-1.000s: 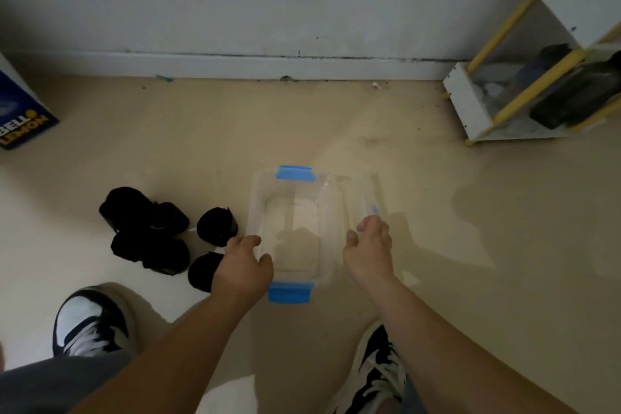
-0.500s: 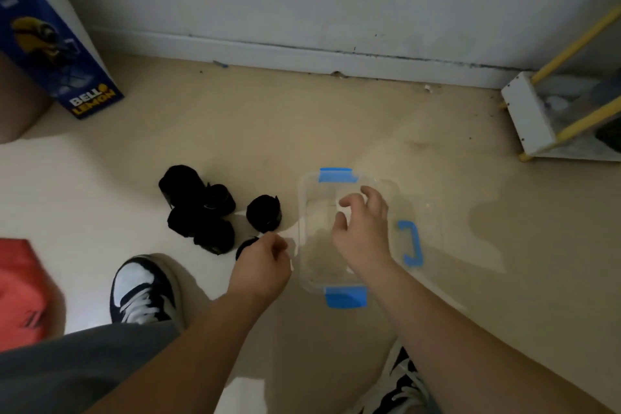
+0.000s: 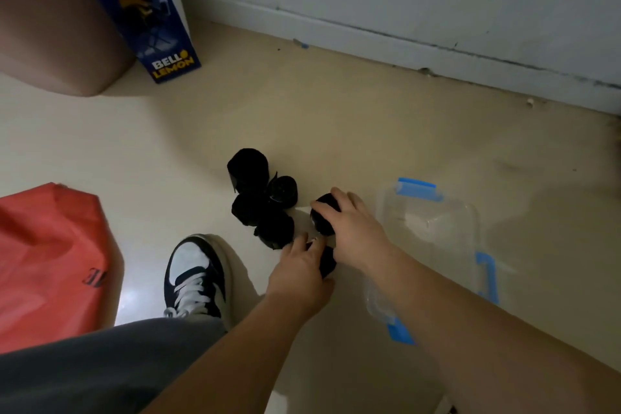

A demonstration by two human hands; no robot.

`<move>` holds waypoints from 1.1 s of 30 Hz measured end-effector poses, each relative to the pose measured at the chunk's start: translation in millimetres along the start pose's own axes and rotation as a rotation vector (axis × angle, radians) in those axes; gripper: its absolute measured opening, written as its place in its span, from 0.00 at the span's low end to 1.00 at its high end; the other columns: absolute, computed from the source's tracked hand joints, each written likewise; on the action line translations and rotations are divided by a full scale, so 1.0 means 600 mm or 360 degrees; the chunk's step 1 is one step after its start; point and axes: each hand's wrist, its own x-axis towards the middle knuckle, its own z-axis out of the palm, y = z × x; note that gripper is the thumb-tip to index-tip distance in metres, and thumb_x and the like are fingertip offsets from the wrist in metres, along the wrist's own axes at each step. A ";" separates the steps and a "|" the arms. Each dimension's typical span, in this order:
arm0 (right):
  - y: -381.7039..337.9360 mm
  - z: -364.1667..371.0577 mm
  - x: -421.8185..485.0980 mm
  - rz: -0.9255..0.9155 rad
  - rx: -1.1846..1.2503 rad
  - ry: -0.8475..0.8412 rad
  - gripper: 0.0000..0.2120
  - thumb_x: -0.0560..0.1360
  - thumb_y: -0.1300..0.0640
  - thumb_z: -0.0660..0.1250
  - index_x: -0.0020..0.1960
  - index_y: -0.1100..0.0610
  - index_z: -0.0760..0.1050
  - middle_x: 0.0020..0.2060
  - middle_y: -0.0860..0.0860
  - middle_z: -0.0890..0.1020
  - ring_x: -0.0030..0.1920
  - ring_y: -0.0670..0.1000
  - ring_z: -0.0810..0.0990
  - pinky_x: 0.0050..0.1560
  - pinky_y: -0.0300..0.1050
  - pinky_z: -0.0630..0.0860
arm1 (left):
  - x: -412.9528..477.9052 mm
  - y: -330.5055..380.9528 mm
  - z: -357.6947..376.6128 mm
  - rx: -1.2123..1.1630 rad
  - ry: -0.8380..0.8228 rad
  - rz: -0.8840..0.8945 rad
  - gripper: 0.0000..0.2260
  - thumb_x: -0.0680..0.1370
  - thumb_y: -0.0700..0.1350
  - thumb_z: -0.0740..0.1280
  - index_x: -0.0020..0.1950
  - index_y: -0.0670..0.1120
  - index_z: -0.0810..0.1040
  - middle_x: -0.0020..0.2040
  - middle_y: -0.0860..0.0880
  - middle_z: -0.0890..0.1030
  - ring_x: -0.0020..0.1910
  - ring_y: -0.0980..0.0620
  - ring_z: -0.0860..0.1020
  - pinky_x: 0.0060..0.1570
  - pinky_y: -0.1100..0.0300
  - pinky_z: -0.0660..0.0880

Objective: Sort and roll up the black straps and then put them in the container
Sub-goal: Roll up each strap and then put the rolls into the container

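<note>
Fingers of the right hand (image 3: pixel 353 228) curl down over a rolled black strap (image 3: pixel 323 219) on the floor (image 3: pixel 369 118), wrapping its top and far side; whether the roll is lifted cannot be told. The left hand (image 3: pixel 300 274) lies just nearer, its fingers closed round a second black roll (image 3: pixel 327 262) that shows only partly beyond the knuckles. Four more rolled straps (image 3: pixel 262 198) sit bunched together to the left, touching one another. The clear plastic container (image 3: pixel 430 222) with blue clips stands just right of the right forearm, nothing black visible inside it. A black-and-white sneaker (image 3: pixel 196 276) rests near the pile, a red bag (image 3: pixel 50 262) farther left, and a blue "Bello Lemon" box (image 3: pixel 148 10) stands near the wall.
</note>
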 end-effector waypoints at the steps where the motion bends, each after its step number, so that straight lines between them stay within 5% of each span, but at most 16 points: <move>1: 0.001 0.002 0.007 0.0007 -0.0025 0.0044 0.41 0.76 0.59 0.74 0.83 0.43 0.60 0.82 0.53 0.56 0.82 0.62 0.53 0.74 0.57 0.71 | 0.005 -0.003 0.004 -0.0006 0.0001 -0.0009 0.27 0.80 0.49 0.69 0.78 0.56 0.66 0.67 0.49 0.71 0.67 0.45 0.72 0.61 0.49 0.77; 10: 0.001 0.022 0.028 0.0039 0.0122 0.0134 0.29 0.74 0.60 0.74 0.72 0.47 0.69 0.72 0.54 0.65 0.64 0.61 0.74 0.56 0.54 0.80 | 0.020 0.002 0.003 -0.0274 0.0038 -0.0142 0.17 0.78 0.42 0.69 0.64 0.51 0.71 0.57 0.48 0.77 0.49 0.49 0.78 0.46 0.58 0.73; 14: -0.004 -0.014 0.010 -0.0004 0.0311 0.0558 0.28 0.69 0.46 0.75 0.66 0.46 0.71 0.58 0.50 0.73 0.56 0.57 0.77 0.48 0.52 0.80 | 0.006 0.016 -0.033 -0.0386 0.0223 -0.0249 0.13 0.76 0.51 0.69 0.56 0.51 0.70 0.48 0.49 0.80 0.44 0.47 0.80 0.40 0.54 0.76; 19: 0.030 -0.103 -0.033 0.0068 0.0553 0.0997 0.26 0.66 0.43 0.74 0.64 0.44 0.76 0.52 0.50 0.75 0.52 0.57 0.79 0.48 0.51 0.80 | 0.002 0.077 -0.102 -0.0659 0.0605 -0.0207 0.11 0.81 0.50 0.65 0.61 0.49 0.72 0.49 0.47 0.81 0.46 0.45 0.79 0.43 0.52 0.75; 22: 0.095 -0.145 -0.074 0.0246 0.0501 0.0769 0.26 0.68 0.44 0.74 0.65 0.40 0.74 0.54 0.49 0.74 0.56 0.56 0.77 0.54 0.50 0.78 | 0.004 0.133 -0.129 -0.0866 0.0663 -0.0130 0.15 0.79 0.53 0.62 0.63 0.49 0.74 0.48 0.51 0.81 0.48 0.47 0.79 0.49 0.50 0.79; 26: 0.178 -0.140 -0.125 0.0340 0.0555 0.0433 0.28 0.66 0.48 0.74 0.65 0.39 0.73 0.56 0.47 0.73 0.59 0.57 0.77 0.59 0.52 0.78 | 0.018 0.211 -0.119 -0.0823 0.0542 0.0071 0.08 0.80 0.48 0.65 0.59 0.50 0.75 0.45 0.54 0.80 0.45 0.52 0.80 0.44 0.53 0.77; 33: 0.239 -0.074 -0.137 0.0227 0.0198 0.0388 0.35 0.73 0.59 0.74 0.77 0.50 0.67 0.73 0.49 0.73 0.72 0.57 0.73 0.75 0.53 0.66 | 0.058 0.257 -0.042 0.0062 0.0059 0.0362 0.14 0.75 0.56 0.65 0.56 0.50 0.71 0.48 0.51 0.78 0.46 0.46 0.79 0.45 0.51 0.77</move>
